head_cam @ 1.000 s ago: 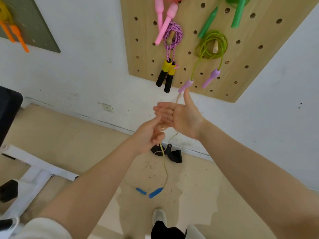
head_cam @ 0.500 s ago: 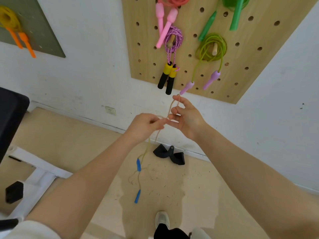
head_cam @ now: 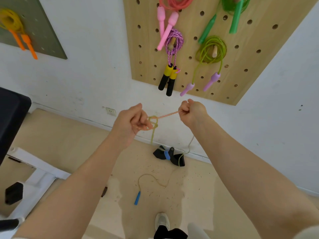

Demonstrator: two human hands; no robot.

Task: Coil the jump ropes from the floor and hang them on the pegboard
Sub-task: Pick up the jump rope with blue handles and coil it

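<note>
Far left, an orange jump rope (head_cam: 16, 30) hangs coiled on a grey-green board (head_cam: 43, 31) against the white wall. Below it, a black pad (head_cam: 12, 118) and a white metal frame (head_cam: 34, 171) stand on the beige floor (head_cam: 69, 144). At centre, the left hand (head_cam: 131, 121) is clenched around a small coil of the multicoloured jump rope (head_cam: 152, 123), whose loops bunch just beside its fingers. A short stretch of that rope runs taut across to the right hand (head_cam: 193, 112), which grips it in a closed fist. From the hands the rope trails down; one blue handle (head_cam: 137, 198) lies on the floor, and a second blue handle (head_cam: 167, 155) shows in front of a black object (head_cam: 174, 157) at the wall's foot. Above the hands, the wooden pegboard (head_cam: 259, 66) carries a pink rope (head_cam: 170, 18), a purple rope with black-and-yellow handles (head_cam: 173, 44), a green rope (head_cam: 236, 12) and a lime rope with lilac handles (head_cam: 211, 49).
</note>
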